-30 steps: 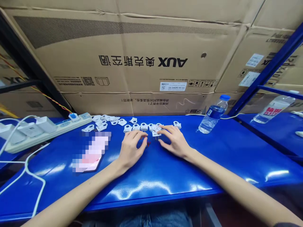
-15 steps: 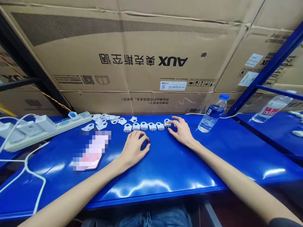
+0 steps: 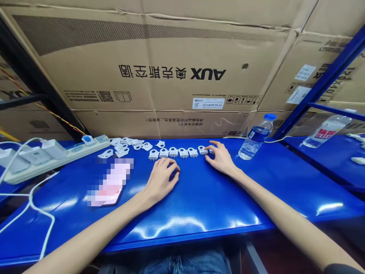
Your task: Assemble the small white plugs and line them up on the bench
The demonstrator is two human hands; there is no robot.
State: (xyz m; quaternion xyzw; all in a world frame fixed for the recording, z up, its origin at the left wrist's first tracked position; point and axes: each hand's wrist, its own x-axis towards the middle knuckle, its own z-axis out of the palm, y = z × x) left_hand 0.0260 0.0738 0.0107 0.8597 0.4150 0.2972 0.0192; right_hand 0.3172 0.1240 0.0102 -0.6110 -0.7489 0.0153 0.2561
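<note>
My left hand (image 3: 162,177) rested on the blue table (image 3: 205,201), fingers loosely curled and thumb apart from them; the palm faced down and away, so I cannot tell whether anything was in it. Just beyond it stood a row of white plugs (image 3: 184,154), each with a ring-shaped grip, prongs toward me where they showed. My right hand (image 3: 221,158) was at the row's right end, thumb and fingers spread; their tips met the sixth plug (image 3: 202,152) in view, but whether they gripped it I cannot tell. Behind those fingers, another plug (image 3: 211,151) was mostly hidden. More plugs lay in a loose heap (image 3: 123,146) farther left, overlapping too much to count. A pink slab (image 3: 114,196) near my left forearm was blurred into blocks. The power strip (image 3: 74,156) ran off the left edge, and a blue post partly overlapped a second bottle (image 3: 323,133) on the right.
</note>
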